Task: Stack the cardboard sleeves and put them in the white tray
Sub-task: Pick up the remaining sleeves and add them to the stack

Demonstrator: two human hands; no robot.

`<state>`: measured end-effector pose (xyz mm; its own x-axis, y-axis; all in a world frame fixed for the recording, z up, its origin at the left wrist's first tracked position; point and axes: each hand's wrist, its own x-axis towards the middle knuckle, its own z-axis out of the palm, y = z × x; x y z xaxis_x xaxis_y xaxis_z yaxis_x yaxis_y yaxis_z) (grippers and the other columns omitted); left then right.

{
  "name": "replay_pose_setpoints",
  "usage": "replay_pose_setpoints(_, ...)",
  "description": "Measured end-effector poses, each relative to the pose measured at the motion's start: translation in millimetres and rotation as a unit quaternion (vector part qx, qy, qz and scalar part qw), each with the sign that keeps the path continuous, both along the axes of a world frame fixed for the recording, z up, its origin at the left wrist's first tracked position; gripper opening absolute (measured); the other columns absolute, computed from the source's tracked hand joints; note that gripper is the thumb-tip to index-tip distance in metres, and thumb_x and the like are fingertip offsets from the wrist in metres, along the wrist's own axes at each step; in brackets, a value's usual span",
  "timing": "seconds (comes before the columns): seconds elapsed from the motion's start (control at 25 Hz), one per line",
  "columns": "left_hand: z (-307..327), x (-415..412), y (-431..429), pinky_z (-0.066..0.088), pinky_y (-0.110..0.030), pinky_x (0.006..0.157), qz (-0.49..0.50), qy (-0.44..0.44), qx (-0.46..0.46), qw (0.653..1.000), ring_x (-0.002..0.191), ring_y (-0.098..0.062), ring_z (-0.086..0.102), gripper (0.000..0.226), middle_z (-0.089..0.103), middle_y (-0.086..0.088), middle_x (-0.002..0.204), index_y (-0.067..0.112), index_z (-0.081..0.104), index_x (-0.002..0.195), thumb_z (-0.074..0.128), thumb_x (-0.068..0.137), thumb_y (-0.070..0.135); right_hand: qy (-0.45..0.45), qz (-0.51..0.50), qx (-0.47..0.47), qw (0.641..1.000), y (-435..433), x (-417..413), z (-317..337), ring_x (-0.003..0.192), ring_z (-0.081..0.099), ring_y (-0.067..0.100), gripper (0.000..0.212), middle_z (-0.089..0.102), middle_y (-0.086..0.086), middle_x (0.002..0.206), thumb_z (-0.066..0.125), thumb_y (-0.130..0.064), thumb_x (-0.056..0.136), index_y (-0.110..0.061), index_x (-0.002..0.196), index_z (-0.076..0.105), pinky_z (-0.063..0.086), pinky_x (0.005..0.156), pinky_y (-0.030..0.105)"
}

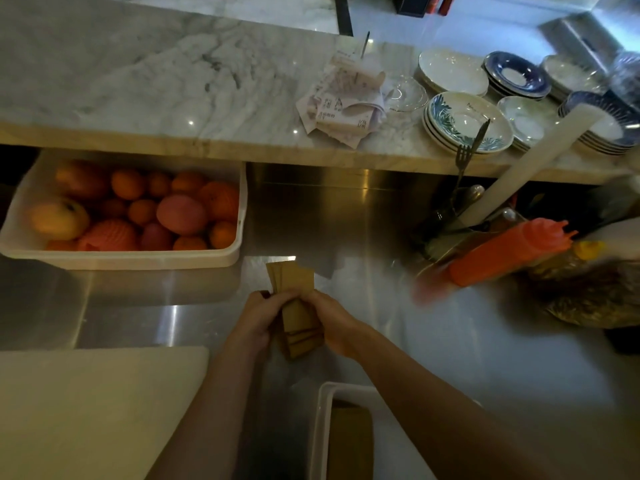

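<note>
Risk: fanned sleeves [298,308] slipping apart over the counter [450,341].
Left hand [258,315] and right hand [334,322] both clasp the uneven stack; loosened, it would scatter short of the tray [320,427].

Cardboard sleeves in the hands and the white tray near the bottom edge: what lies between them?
In the head view, only bare steel counter separates the cardboard sleeves from the white tray.

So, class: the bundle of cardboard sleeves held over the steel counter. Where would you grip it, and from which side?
Grip the cardboard sleeves across the middle, one hand on each long edge, as the left hand and right hand do. The flat strips fan out at both ends, so squeezing the sides should keep them aligned.
</note>
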<state>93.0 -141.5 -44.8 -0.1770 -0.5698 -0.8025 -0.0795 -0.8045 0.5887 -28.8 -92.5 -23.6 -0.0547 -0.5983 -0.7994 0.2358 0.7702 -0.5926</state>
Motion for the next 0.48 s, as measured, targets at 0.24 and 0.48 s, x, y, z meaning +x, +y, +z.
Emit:
replay_pose_setpoints(0.24, 0.7, -7.5, 1.8, 0.055, -0.039, 0.063, -0.040, -0.016, 0.026, 0.999, 0.091, -0.033, 0.068, 0.075, 0.069, -0.017, 0.107, 0.003, 0.055, 0.124, 0.087, 0.067, 0.041, -0.084, -0.067, 0.033, 0.994, 9.4, -8.3, 2.5, 0.103, 0.064, 0.031, 0.042, 0.065, 0.015, 0.117, 0.050, -0.044, 0.093, -0.016, 0.125, 0.055, 0.056, 0.079, 0.041)
replay_pose_setpoints(0.48, 10.6, -13.2, 6.5, 0.057, -0.044, 0.073, -0.095, -0.026, 0.001, 0.995, 0.098, -0.032, 0.066, 0.081, 0.065, -0.015, 0.115, 0.010, 0.047, 0.133, 0.077, 0.074, 0.055, -0.099, -0.107, 0.023, 0.989, 11.6, -6.3, -3.4, 0.108, 0.064, 0.033, 0.045, 0.065, 0.017, 0.121, 0.052, -0.041, 0.090, -0.016, 0.127, 0.058, 0.055, 0.082, 0.043)
